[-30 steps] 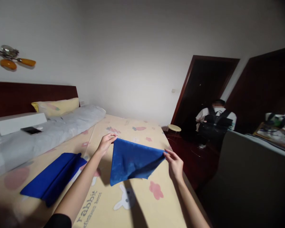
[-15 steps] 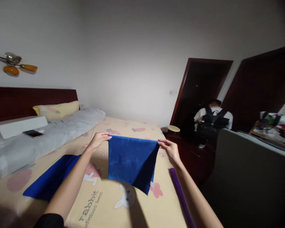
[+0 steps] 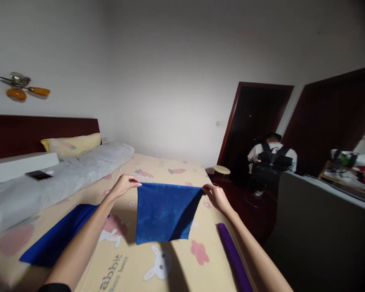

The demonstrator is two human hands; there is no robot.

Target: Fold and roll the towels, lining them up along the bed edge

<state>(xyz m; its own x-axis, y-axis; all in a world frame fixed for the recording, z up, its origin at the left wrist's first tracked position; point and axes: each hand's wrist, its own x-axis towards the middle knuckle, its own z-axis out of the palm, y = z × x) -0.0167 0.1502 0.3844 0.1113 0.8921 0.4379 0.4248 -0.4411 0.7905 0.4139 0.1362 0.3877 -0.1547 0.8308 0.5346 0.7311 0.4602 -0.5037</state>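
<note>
A blue cloth [image 3: 165,213] hangs above the bed, stretched between my two hands by its top corners. My left hand [image 3: 126,186] pinches the upper left corner. At the upper right corner, my right hand [image 3: 215,195] is closed on the fabric. The lower edge hangs free, and a dark shadow covers the cloth's right side. Partly behind my left forearm, a second blue cloth [image 3: 57,239] lies flat on the bed. A rolled purple cloth or strip [image 3: 232,253] lies along the bed's right edge, beside my right forearm.
The bed [image 3: 133,267] has a cream rabbit-print sheet. A grey bedding roll [image 3: 91,166] carries a white box [image 3: 26,165] and a phone [image 3: 39,175]. A yellow pillow [image 3: 75,145] leans at the headboard. On the right are a round stool [image 3: 221,169], a seated person [image 3: 273,158] and a grey panel [image 3: 319,227].
The cloth's lower right corner, which hung lower with a white tag showing, has swung up and back; the bottom edge is now more level. The view has tilted up slightly.
</note>
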